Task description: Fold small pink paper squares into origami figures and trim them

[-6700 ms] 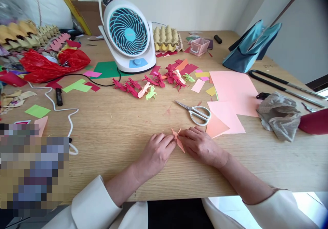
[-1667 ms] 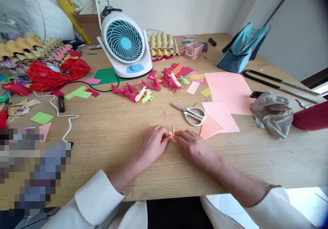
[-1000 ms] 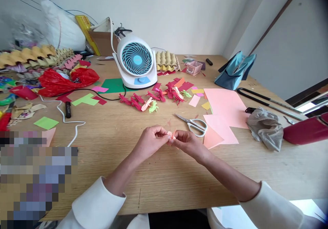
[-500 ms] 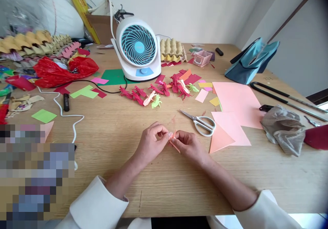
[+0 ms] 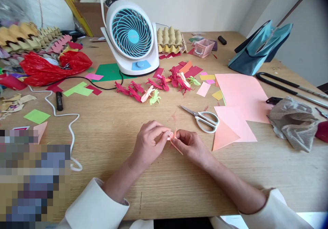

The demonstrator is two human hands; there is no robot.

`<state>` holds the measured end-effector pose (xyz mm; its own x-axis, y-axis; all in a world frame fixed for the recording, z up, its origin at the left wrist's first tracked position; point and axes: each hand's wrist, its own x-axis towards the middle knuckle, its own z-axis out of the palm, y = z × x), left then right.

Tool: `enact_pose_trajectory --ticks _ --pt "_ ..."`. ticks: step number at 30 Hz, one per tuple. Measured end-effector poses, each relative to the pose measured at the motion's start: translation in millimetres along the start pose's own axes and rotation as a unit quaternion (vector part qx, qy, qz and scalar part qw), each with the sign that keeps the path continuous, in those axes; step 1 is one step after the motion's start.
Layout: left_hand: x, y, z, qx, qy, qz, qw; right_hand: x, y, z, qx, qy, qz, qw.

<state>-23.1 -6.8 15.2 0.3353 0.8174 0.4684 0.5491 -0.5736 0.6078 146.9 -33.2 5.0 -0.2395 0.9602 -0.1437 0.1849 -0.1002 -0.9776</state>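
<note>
Between my hands is a small folded piece of peach paper (image 5: 177,146), raised just over the wooden table. My left hand (image 5: 151,140) pinches its left end between thumb and fingertips. On the other side, my right hand (image 5: 191,146) grips the same paper, thumb on top, fingers curled under. Parts of the folds are hidden by my fingers. Scissors with white handles (image 5: 207,122) lie to the right, beyond my right hand. Beside them are a peach paper triangle (image 5: 224,135) and pink paper sheets (image 5: 242,94). Several folded paper figures (image 5: 135,91), red, pink and green, lie farther back.
A white fan (image 5: 133,37) stands at the back, egg trays (image 5: 170,39) beside it. To the left are a red plastic bag (image 5: 51,70), a black marker (image 5: 59,101) and a white cable (image 5: 74,130). A blue bag (image 5: 256,54) and a crumpled grey bag (image 5: 294,123) are at right.
The view has shifted and tilted slightly downward. My left fingers have moved a little on the paper, showing more of its folded end. Both hands keep their pinch.
</note>
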Motion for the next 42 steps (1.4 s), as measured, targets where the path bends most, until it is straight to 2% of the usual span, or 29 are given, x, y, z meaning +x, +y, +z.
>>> enact_pose_trajectory --ticks 2,4,6,8,11,15,22,31,42 --pt "3.6 -0.8 -2.4 -0.085 -0.023 -0.087 0.992 -0.5 0.1 -1.2 -0.011 -0.006 -0.004 1.0" --pt "6.5 -2.0 -3.9 -0.156 -0.063 -0.165 0.972 -1.2 0.3 -2.1 -0.021 -0.012 -0.012 1.0" --pt "7.8 -3.5 -4.1 -0.228 -0.111 -0.227 0.94 -2.0 0.2 -2.8 -0.03 -0.017 -0.023 0.999" --pt "7.5 -5.1 -3.3 -0.307 -0.151 -0.28 0.897 -2.9 -0.7 -3.1 -0.042 -0.022 -0.028 0.998" --pt "6.4 -6.6 -3.0 -0.39 -0.179 -0.328 0.842 -3.9 -3.4 -3.3 -0.058 -0.023 -0.029 0.998" --pt "6.6 -6.5 -5.7 -0.422 -0.193 -0.343 0.817 -4.7 -5.9 -3.2 -0.069 -0.023 -0.026 0.997" --pt "7.2 -7.4 -8.5 -0.412 -0.203 -0.341 0.82 -4.4 -6.1 -3.0 -0.065 -0.022 -0.018 0.997" --pt "6.8 -9.5 -7.1 -0.364 -0.193 -0.343 0.844 -4.6 -7.9 -2.5 -0.083 -0.02 -0.014 0.996" --pt "6.1 -11.4 -6.5 -0.301 -0.199 -0.316 0.878 -5.6 -7.4 -1.8 -0.11 -0.019 -0.025 0.993"
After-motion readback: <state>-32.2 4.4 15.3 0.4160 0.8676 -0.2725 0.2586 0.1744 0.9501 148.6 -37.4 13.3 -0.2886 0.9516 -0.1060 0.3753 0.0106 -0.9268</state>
